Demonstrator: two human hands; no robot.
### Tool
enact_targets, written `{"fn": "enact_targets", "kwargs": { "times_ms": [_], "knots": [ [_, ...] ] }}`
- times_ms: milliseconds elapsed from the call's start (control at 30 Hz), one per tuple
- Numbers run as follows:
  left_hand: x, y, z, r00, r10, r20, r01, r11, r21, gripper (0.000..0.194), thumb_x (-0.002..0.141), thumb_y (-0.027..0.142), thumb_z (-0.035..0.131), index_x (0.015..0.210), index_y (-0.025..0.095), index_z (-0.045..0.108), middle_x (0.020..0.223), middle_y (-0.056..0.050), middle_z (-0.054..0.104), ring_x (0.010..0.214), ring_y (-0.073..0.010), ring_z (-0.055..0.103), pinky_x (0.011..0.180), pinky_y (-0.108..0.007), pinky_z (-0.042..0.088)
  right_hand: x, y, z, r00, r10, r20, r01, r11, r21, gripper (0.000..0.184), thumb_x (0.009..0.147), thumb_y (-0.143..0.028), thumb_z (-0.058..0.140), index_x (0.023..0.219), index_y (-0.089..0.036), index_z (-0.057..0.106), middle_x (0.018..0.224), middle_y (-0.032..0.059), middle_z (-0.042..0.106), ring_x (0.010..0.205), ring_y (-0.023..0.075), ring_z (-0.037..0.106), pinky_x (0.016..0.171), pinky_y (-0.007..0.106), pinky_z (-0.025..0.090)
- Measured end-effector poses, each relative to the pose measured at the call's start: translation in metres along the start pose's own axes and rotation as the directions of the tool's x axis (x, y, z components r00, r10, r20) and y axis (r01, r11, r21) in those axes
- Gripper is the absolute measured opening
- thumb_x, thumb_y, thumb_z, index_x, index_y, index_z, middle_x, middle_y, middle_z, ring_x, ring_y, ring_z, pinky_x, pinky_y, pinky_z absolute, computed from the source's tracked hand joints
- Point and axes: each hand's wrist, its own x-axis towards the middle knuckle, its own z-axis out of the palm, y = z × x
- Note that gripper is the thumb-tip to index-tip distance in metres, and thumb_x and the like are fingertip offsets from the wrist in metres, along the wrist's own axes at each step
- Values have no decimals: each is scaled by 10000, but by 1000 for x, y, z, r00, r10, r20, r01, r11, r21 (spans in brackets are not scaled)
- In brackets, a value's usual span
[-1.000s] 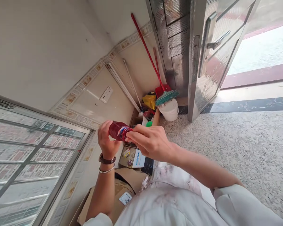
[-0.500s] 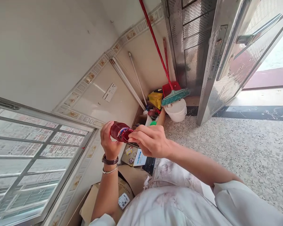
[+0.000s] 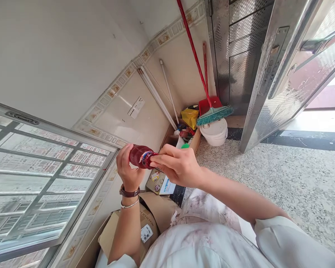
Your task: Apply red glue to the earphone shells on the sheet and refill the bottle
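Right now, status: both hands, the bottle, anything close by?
Left hand wrapped round red bottle, grip closed. Right hand pinching the bottle's end, fingertips closed on it. Cardboard box below the hands, broom and white bucket beyond.

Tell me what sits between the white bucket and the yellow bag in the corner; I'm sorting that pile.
In the head view, the teal broom head and red dustpan lie between the white bucket and the yellow bag.

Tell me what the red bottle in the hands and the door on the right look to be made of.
Red bottle: likely clear plastic, glossy, red liquid showing through. Door: metal, probably stainless steel, with a brushed, reflective sheen and perforated panels beside it.
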Motion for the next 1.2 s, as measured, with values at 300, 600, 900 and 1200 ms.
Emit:
{"fn": "enact_targets", "kwargs": {
  "times_ms": [300, 600, 900, 1200],
  "knots": [
    [1, 6, -5, 999, 34, 0, -34, 999, -16, 712, 729, 226, 774, 1373, 176, 473, 1305, -169, 587, 1241, -309, 549, 1069, -498, 434, -9, 4, 9, 979, -161, -124, 159, 987, -32, 108, 966, -160, 513, 940, -176, 617, 796, 5, 649, 564, 84, 536, 504, 235, 359],
    [-7, 5, 0, 999, -42, 7, 42, 999, -6, 689, 743, 219, 764, 1366, 167, 475, 1285, -167, 608, 1210, -301, 576, 1034, -482, 459, -6, 2, -2, 954, -191, -232, 184, 982, -50, 49, 974, -208, 536, 952, -194, 577, 793, -6, 660, 556, 81, 554, 478, 244, 369],
    [-20, -3, 7, 989, -146, 14, 146, 989, 4, 728, 730, 299, 784, 1370, 159, 469, 1289, -171, 601, 1209, -312, 576, 1018, -471, 474, -1, -1, -11, 954, -187, -235, 178, 982, -58, 84, 989, -221, 493, 982, -199, 574, 747, -15, 630, 542, 80, 555, 467, 236, 377],
    [-48, -12, 28, 958, -282, 48, 283, 959, -17, 715, 739, 332, 782, 1365, 167, 479, 1277, -151, 615, 1182, -284, 590, 1026, -436, 475, 10, 17, -5, 970, -172, -172, 186, 980, 66, 85, 956, -151, 518, 990, -202, 579, 820, -5, 695, 621, 96, 602, 533, 228, 443]
  ]
}}
